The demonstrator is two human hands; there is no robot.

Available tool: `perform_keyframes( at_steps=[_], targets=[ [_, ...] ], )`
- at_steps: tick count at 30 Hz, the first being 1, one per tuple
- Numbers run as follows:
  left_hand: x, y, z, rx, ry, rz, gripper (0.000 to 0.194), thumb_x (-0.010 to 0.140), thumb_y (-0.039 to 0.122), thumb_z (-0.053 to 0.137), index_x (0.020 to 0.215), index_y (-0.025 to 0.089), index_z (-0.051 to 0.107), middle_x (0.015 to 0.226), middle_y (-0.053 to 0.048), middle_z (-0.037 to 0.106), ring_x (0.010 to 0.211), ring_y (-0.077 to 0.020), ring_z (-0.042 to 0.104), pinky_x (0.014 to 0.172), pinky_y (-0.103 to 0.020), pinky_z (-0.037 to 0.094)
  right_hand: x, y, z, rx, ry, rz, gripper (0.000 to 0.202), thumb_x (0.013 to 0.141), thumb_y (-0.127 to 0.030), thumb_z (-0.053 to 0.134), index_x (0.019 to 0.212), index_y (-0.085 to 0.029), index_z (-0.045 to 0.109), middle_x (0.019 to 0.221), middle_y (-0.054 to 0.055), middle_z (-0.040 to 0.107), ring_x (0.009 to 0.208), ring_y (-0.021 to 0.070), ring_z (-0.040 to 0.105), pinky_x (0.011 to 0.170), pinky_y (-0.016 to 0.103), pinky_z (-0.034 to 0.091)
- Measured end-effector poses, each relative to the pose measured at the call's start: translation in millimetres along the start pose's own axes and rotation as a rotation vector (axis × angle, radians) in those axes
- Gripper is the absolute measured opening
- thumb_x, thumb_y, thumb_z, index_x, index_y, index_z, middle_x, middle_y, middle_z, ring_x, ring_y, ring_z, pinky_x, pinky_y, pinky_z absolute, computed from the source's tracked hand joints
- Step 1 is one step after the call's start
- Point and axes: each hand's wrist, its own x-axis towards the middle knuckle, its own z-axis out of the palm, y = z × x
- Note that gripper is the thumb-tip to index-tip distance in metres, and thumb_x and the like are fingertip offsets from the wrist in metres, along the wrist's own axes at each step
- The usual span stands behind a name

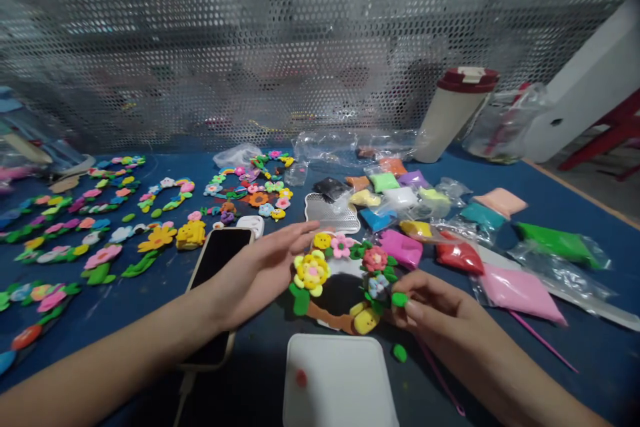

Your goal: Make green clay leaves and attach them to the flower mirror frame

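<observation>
Head view: one green piece point(399, 299) in right hand point(440, 312), one mirror point(343, 292) alongside.

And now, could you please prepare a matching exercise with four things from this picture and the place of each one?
Things
1. flower-decorated frame
2. smartphone
3. tumbler with dark red lid
4. small red spot

Places
A. partly covered by the left forearm
B. on the white case
C. between the left hand and the right hand
D. at the back, near the perforated panel

Pairs: 1-C, 2-A, 3-D, 4-B
</observation>
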Motion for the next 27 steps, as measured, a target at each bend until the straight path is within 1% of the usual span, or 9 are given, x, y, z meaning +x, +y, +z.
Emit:
perform_keyframes(
  at_steps=[2, 4, 8, 14, 18, 20, 23, 25, 27],
  targets=[
    [-6, -6, 0.8, -0.006, -0.148, -0.011, 0.058, 0.07, 0.017, 0.072, 0.125, 0.019, 0.053, 0.139, -0.008, 0.047, 0.128, -0.0284, 0.043, 0.102, -0.038, 0.039, -1, 1, 2, -0.029, 0.006, -0.002, 0.015, 0.068, -0.03, 0.079, 0.076, -0.023, 0.07, 0.07, -0.002, 0.064, 0.067, 0.0103, 0.056, 0.066, 0.02, 0.041],
    [-10, -13, 0.4, 0.025, -0.225, -0.012, 0.076, 0.064, 0.003, 0.074, 0.131, 0.026, 0.046, 0.146, -0.004, 0.039, 0.132, -0.0264, 0.038, 0.104, -0.037, 0.037, -2, 1, 3, -0.059, 0.001, 0.0, 0.015, 0.067, -0.03, 0.08, 0.075, -0.023, 0.069, 0.07, -0.002, 0.065, 0.067, 0.0112, 0.057, 0.064, 0.021, 0.042],
    [-10, -24, 2.1, 0.116, -0.111, -0.025, 0.087, 0.06, 0.001, 0.078, 0.133, 0.029, 0.041, 0.137, -0.005, 0.05, 0.127, -0.0237, 0.045, 0.101, -0.033, 0.039, -2, -2, 5, -0.131, -0.022, -0.002, 0.017, 0.064, -0.03, 0.081, 0.072, -0.022, 0.069, 0.068, -0.002, 0.066, 0.065, 0.0124, 0.059, 0.062, 0.022, 0.043],
    [-6, -25, 6.0, 0.111, 0.002, 0.034, 0.054, 0.068, 0.006, 0.071, 0.118, 0.02, 0.055, 0.12, -0.008, 0.063, 0.112, -0.0247, 0.057, 0.093, -0.032, 0.044, -2, -5, 10, -0.275, -0.172, -0.005, 0.01, 0.068, -0.026, 0.078, 0.074, -0.023, 0.07, 0.076, 0.0, 0.07, 0.071, 0.0143, 0.063, 0.066, 0.024, 0.047],
    [-3, -20, -1.2, 0.055, 0.063, 0.001, 0.038, 0.07, 0.006, 0.061, 0.105, 0.02, 0.062, 0.104, -0.005, 0.067, 0.099, -0.0226, 0.062, 0.086, -0.032, 0.046, -9, -15, 8, -0.426, -0.148, -0.077, 0.007, 0.07, -0.029, 0.076, 0.075, -0.026, 0.072, 0.074, -0.001, 0.068, 0.068, 0.0125, 0.061, 0.063, 0.022, 0.047],
    [-2, -17, -5.9, 0.044, 0.093, -0.005, 0.027, 0.069, 0.005, 0.059, 0.091, 0.02, 0.066, 0.091, -0.002, 0.069, 0.088, -0.019, 0.063, 0.081, -0.028, 0.047, -11, -28, 7, -0.543, -0.112, -0.173, 0.008, 0.069, -0.031, 0.077, 0.075, -0.026, 0.072, 0.072, -0.001, 0.067, 0.066, 0.0128, 0.06, 0.059, 0.021, 0.047],
    [0, -8, -10.2, 0.023, 0.12, 0.009, 0.021, 0.065, 0.003, 0.058, 0.076, 0.019, 0.065, 0.075, 0.002, 0.067, 0.076, -0.0153, 0.062, 0.076, -0.026, 0.047, -4, -55, 14, -0.638, -0.107, -0.288, 0.009, 0.07, -0.032, 0.076, 0.075, -0.026, 0.073, 0.078, 0.001, 0.069, 0.071, 0.0154, 0.063, 0.063, 0.024, 0.051],
    [-1, -1, -10.1, 0.015, 0.121, 0.013, 0.019, 0.064, 0.003, 0.06, 0.074, 0.018, 0.064, 0.071, 0.002, 0.066, 0.074, -0.0157, 0.062, 0.077, -0.027, 0.047, 8, -74, 25, -0.711, -0.156, -0.343, 0.009, 0.073, -0.032, 0.073, 0.08, -0.025, 0.073, 0.081, 0.002, 0.07, 0.073, 0.0162, 0.064, 0.066, 0.026, 0.052],
    [-3, 6, -8.3, 0.029, 0.086, 0.01, 0.022, 0.065, 0.004, 0.062, 0.082, 0.017, 0.066, 0.079, -0.001, 0.068, 0.08, -0.0188, 0.064, 0.082, -0.031, 0.046, 24, -87, 37, -0.819, -0.205, -0.412, 0.01, 0.074, -0.032, 0.072, 0.081, -0.024, 0.073, 0.081, 0.001, 0.069, 0.072, 0.0158, 0.064, 0.065, 0.026, 0.051]
  ],
)
